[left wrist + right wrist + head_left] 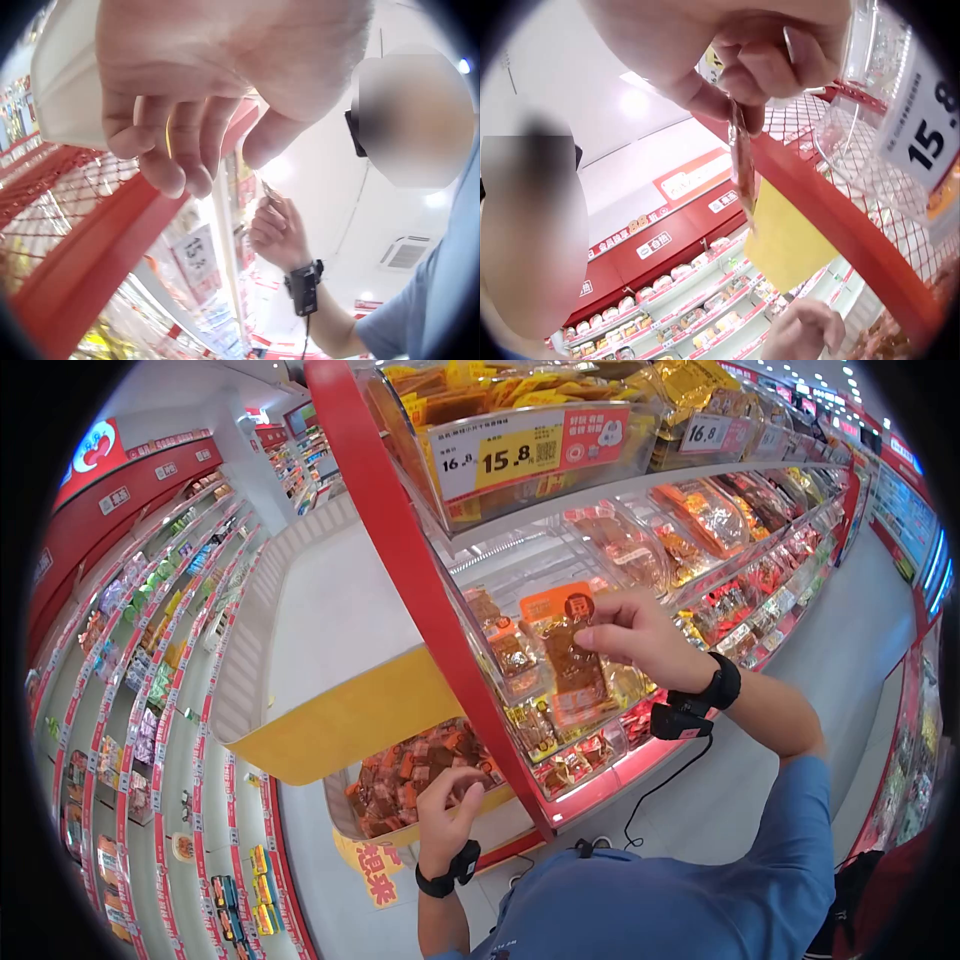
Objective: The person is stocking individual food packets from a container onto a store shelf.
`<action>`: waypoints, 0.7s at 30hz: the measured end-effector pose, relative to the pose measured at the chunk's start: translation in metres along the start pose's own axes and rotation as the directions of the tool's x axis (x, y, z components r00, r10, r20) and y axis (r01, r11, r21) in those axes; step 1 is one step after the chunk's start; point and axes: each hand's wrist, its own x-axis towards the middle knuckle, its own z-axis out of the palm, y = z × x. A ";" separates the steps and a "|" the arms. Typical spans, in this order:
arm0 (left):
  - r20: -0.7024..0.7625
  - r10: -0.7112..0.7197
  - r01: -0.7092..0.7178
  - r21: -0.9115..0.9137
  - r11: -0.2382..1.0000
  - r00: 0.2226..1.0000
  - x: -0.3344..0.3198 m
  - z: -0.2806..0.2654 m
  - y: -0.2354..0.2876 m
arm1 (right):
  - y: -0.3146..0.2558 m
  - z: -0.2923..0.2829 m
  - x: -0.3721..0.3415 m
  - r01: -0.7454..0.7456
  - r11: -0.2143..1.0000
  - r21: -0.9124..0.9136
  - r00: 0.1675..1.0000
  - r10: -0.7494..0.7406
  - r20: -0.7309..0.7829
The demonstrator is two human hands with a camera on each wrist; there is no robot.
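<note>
My right hand point(640, 642) pinches the upper right edge of a flat snack packet point(565, 660) between thumb and fingers. The packet has an orange top and a see-through front with brown food inside. Seen edge-on in the right wrist view, the packet point(741, 161) hangs down from the fingertips. Behind it in the head view are shelf trays of similar packs. My left hand point(447, 822) holds nothing, its fingers loosely bent, in front of a bin full of reddish-brown packets point(410, 775). In the left wrist view its fingers point(161, 154) hang apart from the thumb.
A red shelf post point(400, 550) stands between the bin and the trays. Above the bin is a white basket with a yellow front panel point(350, 715). A price sign point(530, 455) fronts the upper tray. Stocked shelves point(150, 660) line the left; a cable hangs from my right wrist.
</note>
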 end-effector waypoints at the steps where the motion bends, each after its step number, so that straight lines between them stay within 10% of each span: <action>1: -0.007 -0.037 0.038 0.068 0.997 0.999 0.002 -0.005 -0.014 | 0.004 -0.007 0.010 0.030 0.999 0.040 0.992 -0.025 -0.120; 3: -0.155 -0.007 0.054 0.298 0.953 0.988 0.002 -0.013 -0.057 | 0.012 -0.017 0.028 0.104 0.987 0.123 0.936 -0.055 -0.349; 7: -0.299 0.146 0.074 0.617 0.783 0.943 -0.001 -0.026 -0.109 | 0.018 -0.034 0.057 -0.168 0.914 0.368 0.982 0.188 -0.019; 11: -0.334 0.084 0.230 0.789 0.569 0.939 -0.006 -0.017 -0.135 | 0.036 -0.056 0.097 -0.291 0.956 -0.041 0.952 0.293 0.084; 15: -0.365 -0.036 0.338 0.813 0.474 0.930 -0.004 -0.012 -0.144 | 0.062 -0.083 0.140 -0.046 0.877 -0.478 0.974 0.146 0.173; 19: -0.352 -0.037 0.328 0.823 0.464 0.935 -0.002 -0.010 -0.141 | 0.044 -0.079 0.160 -0.367 0.777 -0.512 0.796 0.547 0.259; 21: -0.355 0.002 0.314 0.828 0.465 0.935 -0.003 -0.010 -0.140 | 0.047 -0.076 0.168 -0.267 0.747 -0.609 0.805 0.521 0.285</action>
